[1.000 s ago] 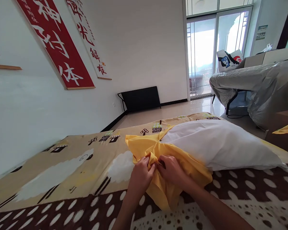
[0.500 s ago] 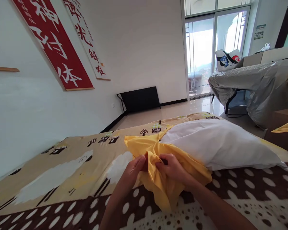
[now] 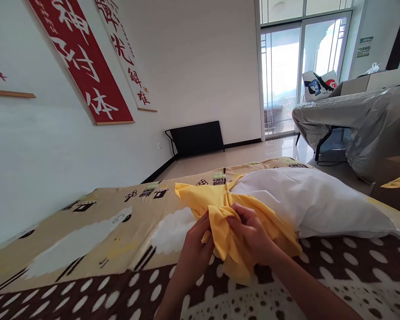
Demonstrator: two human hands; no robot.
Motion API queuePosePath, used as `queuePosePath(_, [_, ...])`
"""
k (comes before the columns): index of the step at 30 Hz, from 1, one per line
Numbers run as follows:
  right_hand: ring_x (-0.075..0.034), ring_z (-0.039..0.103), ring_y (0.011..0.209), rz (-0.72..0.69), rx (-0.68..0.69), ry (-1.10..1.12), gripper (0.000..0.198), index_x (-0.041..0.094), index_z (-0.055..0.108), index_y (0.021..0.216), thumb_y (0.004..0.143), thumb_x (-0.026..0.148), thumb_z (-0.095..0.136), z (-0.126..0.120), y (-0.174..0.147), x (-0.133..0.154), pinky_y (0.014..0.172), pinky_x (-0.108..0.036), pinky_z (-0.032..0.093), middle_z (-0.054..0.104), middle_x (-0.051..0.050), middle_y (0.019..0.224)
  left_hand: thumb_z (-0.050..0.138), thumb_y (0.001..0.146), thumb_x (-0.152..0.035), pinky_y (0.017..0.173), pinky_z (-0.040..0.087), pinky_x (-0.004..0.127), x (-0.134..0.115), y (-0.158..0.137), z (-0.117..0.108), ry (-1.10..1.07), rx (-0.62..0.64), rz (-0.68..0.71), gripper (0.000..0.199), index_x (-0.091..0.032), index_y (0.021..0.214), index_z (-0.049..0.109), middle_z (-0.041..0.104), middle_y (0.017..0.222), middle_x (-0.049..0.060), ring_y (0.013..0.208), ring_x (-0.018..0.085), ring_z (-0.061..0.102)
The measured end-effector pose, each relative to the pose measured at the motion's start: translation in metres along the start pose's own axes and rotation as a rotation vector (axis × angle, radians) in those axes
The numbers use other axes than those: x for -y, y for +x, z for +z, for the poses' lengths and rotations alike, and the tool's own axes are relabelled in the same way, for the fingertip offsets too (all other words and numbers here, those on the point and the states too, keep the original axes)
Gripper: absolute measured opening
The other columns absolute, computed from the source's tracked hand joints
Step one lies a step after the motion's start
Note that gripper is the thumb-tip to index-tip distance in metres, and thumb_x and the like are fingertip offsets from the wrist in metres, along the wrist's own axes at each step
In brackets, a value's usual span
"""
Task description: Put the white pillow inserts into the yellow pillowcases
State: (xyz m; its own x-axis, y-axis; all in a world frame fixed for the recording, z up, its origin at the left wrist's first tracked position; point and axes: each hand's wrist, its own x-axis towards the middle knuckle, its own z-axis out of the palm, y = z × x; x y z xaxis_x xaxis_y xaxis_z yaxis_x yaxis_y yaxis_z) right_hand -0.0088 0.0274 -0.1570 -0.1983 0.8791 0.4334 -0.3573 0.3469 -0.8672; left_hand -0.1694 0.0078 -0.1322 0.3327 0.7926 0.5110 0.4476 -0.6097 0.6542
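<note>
A yellow pillowcase [image 3: 200,195] lies bunched in front of me, partly around the near-left end of a white pillow [image 3: 303,200]. My left hand [image 3: 198,238] is closed on the bunched cloth from the left, its fingertips hidden behind a fold. From the right, my right hand [image 3: 250,229] pinches the same gathered cloth between thumb and fingers. Loose yellow fabric hangs below and between both hands. Most of the pillow is uncovered and stretches away to the right.
A patterned blanket [image 3: 120,231] with sheep and dots spreads beneath everything. Beyond it, a black folded piece of furniture [image 3: 198,138] leans by the wall. A plastic-covered table [image 3: 340,104] stands at the right, with a cardboard box [image 3: 395,186] below. Red scrolls [image 3: 83,66] hang at left.
My left hand has shifted round the fold, so its fingertips now go behind the cloth. The gathered yellow fabric is folded over more between my hands. The view has moved slightly.
</note>
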Motion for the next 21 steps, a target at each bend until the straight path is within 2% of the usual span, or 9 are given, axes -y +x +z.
queuePosePath(3, [-0.013, 0.048, 0.073, 0.014, -0.011, 0.141, 0.022, 0.018, 0.058, 0.084, 0.077, 0.038, 0.064, -0.002, -0.003, 0.005, 0.066, -0.023, 0.042, 0.049, 0.000, 0.074, 0.046, 0.087, -0.027, 0.078, 0.046, 0.028, 0.003, 0.000, -0.002, -0.053, -0.055, 0.008, 0.019, -0.016, 0.096, 0.058, 0.062, 0.098, 0.008, 0.088, 0.019, 0.057])
queuePosePath(5, [-0.014, 0.049, 0.076, 0.019, -0.022, 0.180, 0.019, 0.019, 0.059, 0.085, 0.077, 0.034, 0.066, -0.003, -0.004, 0.004, 0.069, -0.023, 0.042, 0.051, 0.000, 0.076, 0.046, 0.087, -0.024, 0.069, 0.045, 0.026, 0.008, 0.001, 0.000, 0.036, -0.131, 0.021, 0.013, -0.017, 0.087, 0.057, 0.061, 0.084, 0.004, 0.075, 0.015, 0.055])
queuePosePath(7, [-0.014, 0.050, 0.076, 0.032, -0.016, 0.212, 0.017, 0.019, 0.059, 0.085, 0.076, 0.032, 0.067, -0.003, -0.004, 0.001, 0.070, -0.024, 0.042, 0.052, 0.000, 0.078, 0.046, 0.084, -0.017, 0.066, 0.043, 0.024, 0.013, 0.002, 0.005, 0.191, -0.206, 0.076, 0.009, -0.018, 0.085, 0.055, 0.058, 0.079, 0.002, 0.072, 0.014, 0.053])
queuePosePath(10, [-0.013, 0.049, 0.073, 0.044, -0.010, 0.231, 0.018, 0.019, 0.060, 0.083, 0.076, 0.033, 0.068, -0.002, -0.002, -0.003, 0.068, -0.023, 0.042, 0.052, 0.001, 0.078, 0.052, 0.078, -0.012, 0.065, 0.043, 0.023, 0.015, 0.000, 0.016, 0.376, -0.422, 0.198, 0.008, -0.018, 0.085, 0.054, 0.055, 0.082, 0.003, 0.074, 0.014, 0.051])
queuePosePath(12, [-0.012, 0.048, 0.072, 0.033, -0.007, 0.187, 0.019, 0.018, 0.059, 0.082, 0.076, 0.035, 0.067, -0.002, -0.001, -0.004, 0.066, -0.022, 0.041, 0.052, 0.001, 0.076, 0.056, 0.077, -0.011, 0.063, 0.042, 0.022, 0.010, -0.003, 0.022, 0.415, -0.534, 0.263, 0.008, -0.018, 0.078, 0.051, 0.052, 0.076, 0.002, 0.071, 0.013, 0.050])
queuePosePath(13, [-0.012, 0.047, 0.071, 0.024, -0.004, 0.156, 0.020, 0.018, 0.059, 0.082, 0.077, 0.036, 0.066, -0.002, 0.000, -0.004, 0.065, -0.022, 0.040, 0.051, 0.001, 0.076, 0.056, 0.077, -0.011, 0.062, 0.041, 0.021, 0.006, -0.005, 0.024, 0.399, -0.531, 0.276, 0.010, -0.018, 0.074, 0.050, 0.051, 0.073, 0.001, 0.069, 0.013, 0.050])
queuePosePath(15, [-0.011, 0.045, 0.068, 0.003, 0.011, 0.096, 0.022, 0.017, 0.058, 0.081, 0.079, 0.039, 0.063, -0.001, 0.002, -0.003, 0.063, -0.022, 0.039, 0.050, 0.001, 0.073, 0.053, 0.081, -0.013, 0.059, 0.041, 0.020, -0.004, -0.008, 0.025, 0.332, -0.414, 0.244, 0.010, -0.018, 0.073, 0.051, 0.052, 0.070, 0.000, 0.065, 0.012, 0.050])
queuePosePath(17, [-0.011, 0.044, 0.066, -0.024, 0.016, 0.043, 0.024, 0.017, 0.057, 0.079, 0.080, 0.040, 0.062, -0.001, 0.003, -0.003, 0.062, -0.022, 0.039, 0.049, 0.001, 0.071, 0.053, 0.083, -0.019, 0.058, 0.041, 0.021, -0.010, -0.009, 0.024, 0.281, -0.308, 0.160, 0.003, -0.018, 0.082, 0.056, 0.057, 0.075, 0.001, 0.066, 0.012, 0.052])
queuePosePath(21, [-0.012, 0.045, 0.069, -0.064, 0.011, -0.035, 0.023, 0.016, 0.057, 0.077, 0.078, 0.038, 0.063, 0.001, 0.002, -0.004, 0.063, -0.023, 0.039, 0.051, 0.000, 0.073, 0.055, 0.082, -0.027, 0.063, 0.044, 0.023, -0.009, -0.008, 0.021, 0.300, -0.294, 0.080, 0.019, -0.017, 0.098, 0.059, 0.063, 0.088, 0.005, 0.075, 0.016, 0.058])
